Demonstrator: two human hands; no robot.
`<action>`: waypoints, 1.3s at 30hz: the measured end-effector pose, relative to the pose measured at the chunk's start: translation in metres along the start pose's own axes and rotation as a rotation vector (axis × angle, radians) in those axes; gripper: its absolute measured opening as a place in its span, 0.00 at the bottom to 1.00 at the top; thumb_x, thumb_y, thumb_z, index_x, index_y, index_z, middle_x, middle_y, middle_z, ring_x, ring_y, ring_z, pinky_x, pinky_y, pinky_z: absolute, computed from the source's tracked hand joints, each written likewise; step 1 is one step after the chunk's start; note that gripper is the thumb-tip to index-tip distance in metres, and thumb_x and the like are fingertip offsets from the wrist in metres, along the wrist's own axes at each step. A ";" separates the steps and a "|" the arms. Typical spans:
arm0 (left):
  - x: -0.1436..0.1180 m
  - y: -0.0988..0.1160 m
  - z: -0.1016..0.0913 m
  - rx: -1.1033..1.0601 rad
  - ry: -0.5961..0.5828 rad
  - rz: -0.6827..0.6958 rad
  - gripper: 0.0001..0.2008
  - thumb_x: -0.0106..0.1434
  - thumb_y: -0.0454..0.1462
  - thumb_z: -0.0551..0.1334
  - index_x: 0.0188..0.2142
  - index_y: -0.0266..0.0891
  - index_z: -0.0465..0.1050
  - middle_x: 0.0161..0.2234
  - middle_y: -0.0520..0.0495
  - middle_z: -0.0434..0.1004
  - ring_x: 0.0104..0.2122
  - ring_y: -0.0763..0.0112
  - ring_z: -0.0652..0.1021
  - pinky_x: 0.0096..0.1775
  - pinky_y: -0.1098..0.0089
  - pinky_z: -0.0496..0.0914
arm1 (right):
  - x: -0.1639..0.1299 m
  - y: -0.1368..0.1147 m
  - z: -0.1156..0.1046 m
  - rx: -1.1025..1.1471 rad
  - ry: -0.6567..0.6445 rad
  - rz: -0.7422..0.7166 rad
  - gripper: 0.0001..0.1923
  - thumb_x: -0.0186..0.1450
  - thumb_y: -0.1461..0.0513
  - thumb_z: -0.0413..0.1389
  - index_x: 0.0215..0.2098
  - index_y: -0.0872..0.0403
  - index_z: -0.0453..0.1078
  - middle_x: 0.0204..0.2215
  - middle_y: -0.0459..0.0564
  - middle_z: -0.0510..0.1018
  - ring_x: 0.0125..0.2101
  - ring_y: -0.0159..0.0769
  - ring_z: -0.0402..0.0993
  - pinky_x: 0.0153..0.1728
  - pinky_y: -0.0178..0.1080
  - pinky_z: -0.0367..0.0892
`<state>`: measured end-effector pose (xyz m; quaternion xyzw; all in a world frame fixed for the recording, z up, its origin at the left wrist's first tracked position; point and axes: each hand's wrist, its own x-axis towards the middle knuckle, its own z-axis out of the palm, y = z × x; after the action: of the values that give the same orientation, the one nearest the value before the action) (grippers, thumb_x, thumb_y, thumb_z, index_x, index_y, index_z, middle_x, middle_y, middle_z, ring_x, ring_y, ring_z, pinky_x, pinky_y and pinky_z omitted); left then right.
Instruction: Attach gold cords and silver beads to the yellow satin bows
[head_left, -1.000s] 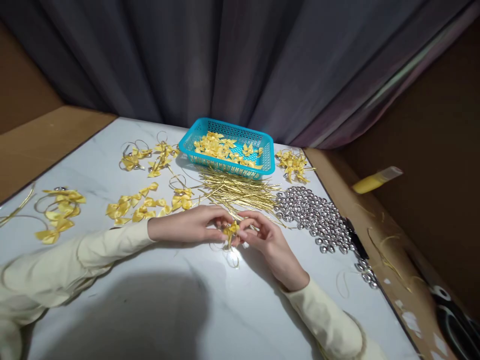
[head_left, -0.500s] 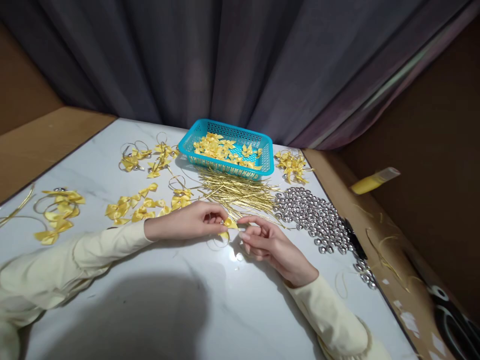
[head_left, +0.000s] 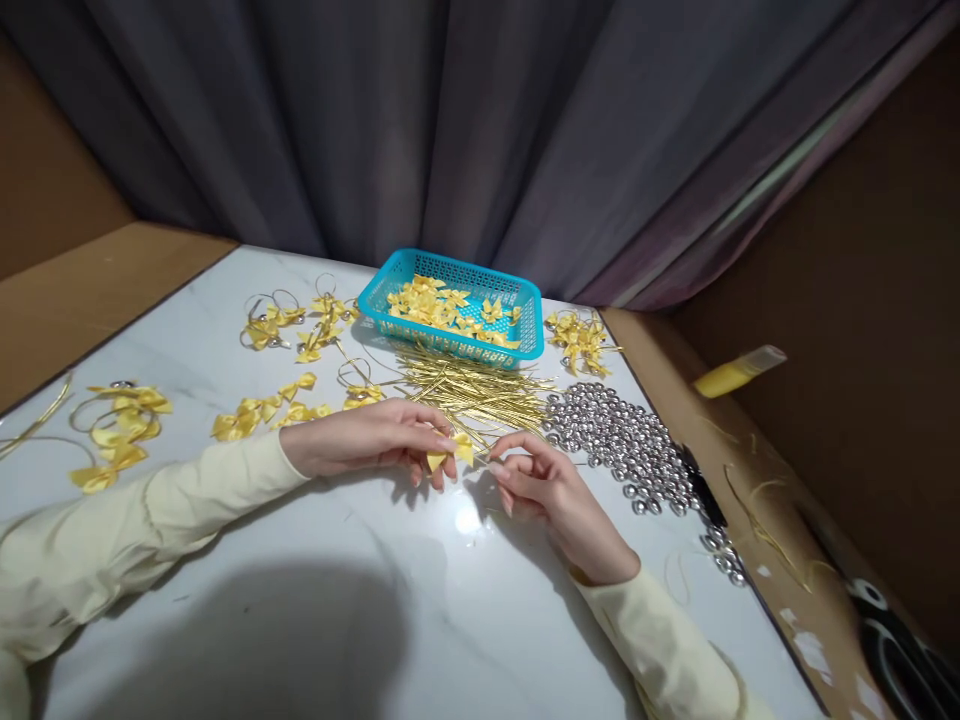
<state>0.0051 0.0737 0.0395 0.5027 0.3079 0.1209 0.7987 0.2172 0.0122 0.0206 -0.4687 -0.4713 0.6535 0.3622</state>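
Fingertips of the left hand [head_left: 367, 440] are pinched shut on a small yellow satin ribbon bow [head_left: 452, 452], which is held just above the white marble-patterned tabletop [head_left: 315, 600] near its middle. Just beside it, the right hand [head_left: 547, 490] is curled with thumb and forefinger closed together close to the bow; a thin gold thread seems to be held between them, though it is too fine to be made out with certainty. Both wrists are covered by cream long sleeves [head_left: 150, 520]. Behind the hands, a loose heap of thin gold wire sticks [head_left: 480, 390] is spread on the table, and behind that a turquoise perforated plastic basket [head_left: 454, 312] is set, filled with more yellow bows. To the right of the sticks, a cluster of small silver metal bells [head_left: 626, 445] is laid out towards the table's right edge. Scattered yellow bows with gold loops [head_left: 127, 425] are seen on the left part of the table, and another small bunch [head_left: 577, 335] lies right of the basket. A yellow tube [head_left: 739, 372] is seen on the brown surface at the right, and a dark grey curtain [head_left: 450, 130] hangs at the back.
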 end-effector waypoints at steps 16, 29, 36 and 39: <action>0.002 -0.007 0.014 -0.646 0.126 -0.082 0.09 0.65 0.34 0.53 0.32 0.32 0.69 0.30 0.47 0.71 0.29 0.76 0.73 0.45 0.65 0.70 | -0.016 0.011 0.027 -0.999 0.364 -0.795 0.03 0.63 0.67 0.52 0.35 0.54 0.63 0.31 0.49 0.70 0.34 0.36 0.63 0.36 0.41 0.57; -0.008 -0.006 0.034 -0.034 0.042 0.061 0.12 0.62 0.38 0.57 0.27 0.33 0.74 0.28 0.51 0.73 0.31 0.77 0.71 0.42 0.73 0.66 | -0.011 0.019 0.030 -0.968 0.328 -0.637 0.05 0.62 0.62 0.55 0.31 0.54 0.62 0.29 0.46 0.71 0.33 0.36 0.61 0.35 0.39 0.54; -0.002 -0.010 0.033 0.282 0.152 0.106 0.10 0.60 0.38 0.58 0.33 0.36 0.77 0.34 0.48 0.77 0.37 0.70 0.74 0.40 0.71 0.67 | -0.008 0.020 0.030 -0.832 0.313 -0.572 0.04 0.61 0.64 0.55 0.28 0.54 0.64 0.26 0.45 0.70 0.32 0.35 0.63 0.34 0.38 0.56; -0.001 -0.011 0.031 0.412 0.200 0.142 0.12 0.61 0.36 0.55 0.33 0.36 0.78 0.34 0.48 0.78 0.37 0.69 0.74 0.39 0.71 0.67 | -0.008 0.017 0.030 -0.753 0.297 -0.501 0.05 0.60 0.65 0.56 0.26 0.54 0.65 0.23 0.45 0.69 0.30 0.34 0.63 0.33 0.38 0.57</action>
<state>0.0217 0.0453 0.0393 0.6610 0.3674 0.1605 0.6343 0.1906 -0.0086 0.0098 -0.5275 -0.7170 0.2559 0.3770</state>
